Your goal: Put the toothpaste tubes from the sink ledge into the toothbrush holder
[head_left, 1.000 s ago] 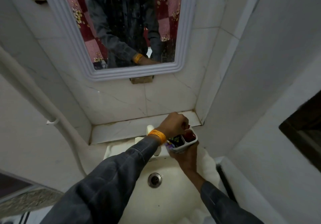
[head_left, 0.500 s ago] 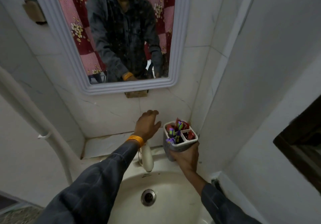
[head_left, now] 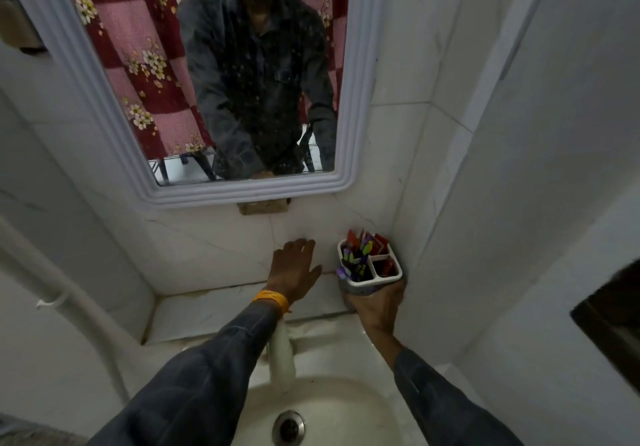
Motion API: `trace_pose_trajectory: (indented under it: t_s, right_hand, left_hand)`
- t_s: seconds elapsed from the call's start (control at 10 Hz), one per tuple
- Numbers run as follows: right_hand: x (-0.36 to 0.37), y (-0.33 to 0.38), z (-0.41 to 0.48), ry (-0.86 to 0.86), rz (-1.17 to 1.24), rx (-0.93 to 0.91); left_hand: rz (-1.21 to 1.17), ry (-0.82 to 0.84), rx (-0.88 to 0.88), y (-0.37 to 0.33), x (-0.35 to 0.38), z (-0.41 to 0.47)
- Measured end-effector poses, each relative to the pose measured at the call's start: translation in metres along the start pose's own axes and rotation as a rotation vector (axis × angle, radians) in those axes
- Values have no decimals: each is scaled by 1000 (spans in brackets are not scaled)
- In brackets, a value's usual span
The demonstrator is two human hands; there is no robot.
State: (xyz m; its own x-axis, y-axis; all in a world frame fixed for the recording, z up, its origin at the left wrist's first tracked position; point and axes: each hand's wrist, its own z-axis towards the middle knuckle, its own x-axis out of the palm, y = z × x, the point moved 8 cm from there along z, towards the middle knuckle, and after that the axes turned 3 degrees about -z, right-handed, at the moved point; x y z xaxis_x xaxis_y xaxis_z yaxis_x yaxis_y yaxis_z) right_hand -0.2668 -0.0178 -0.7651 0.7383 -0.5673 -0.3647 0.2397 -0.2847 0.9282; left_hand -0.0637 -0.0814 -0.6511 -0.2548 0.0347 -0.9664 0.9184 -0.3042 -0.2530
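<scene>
A white toothbrush holder [head_left: 374, 281] with several compartments stands upright at the right end of the sink ledge [head_left: 214, 310], in the wall corner. Red toothpaste tubes [head_left: 379, 243] and purple-and-green toothbrushes [head_left: 355, 260] stick out of its top. My right hand [head_left: 377, 307] is wrapped around the holder's lower part from the front. My left hand [head_left: 294, 270], with an orange band at the wrist, hovers flat and empty just left of the holder, fingers spread toward the back wall. No loose tubes show on the ledge.
A white tap [head_left: 282, 352] runs from the ledge over the basin [head_left: 346, 411], partly under my left sleeve. The drain [head_left: 288, 428] sits at the bottom. A white-framed mirror [head_left: 221, 189] hangs above. A tiled side wall [head_left: 485, 203] closes in on the right; a pipe [head_left: 79, 317] runs down the left.
The holder moved from over the basin back and right to the ledge corner, still in my right hand. My left hand came off the holder's top and opened flat beside it.
</scene>
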Motion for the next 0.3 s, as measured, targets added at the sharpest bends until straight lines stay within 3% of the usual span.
trace_pose_trajectory:
  t_s: [0.3]
  right_hand:
    - [-20, 24, -17, 67, 17, -41]
  left_hand:
    - [-43, -62, -5, -3, -15, -10]
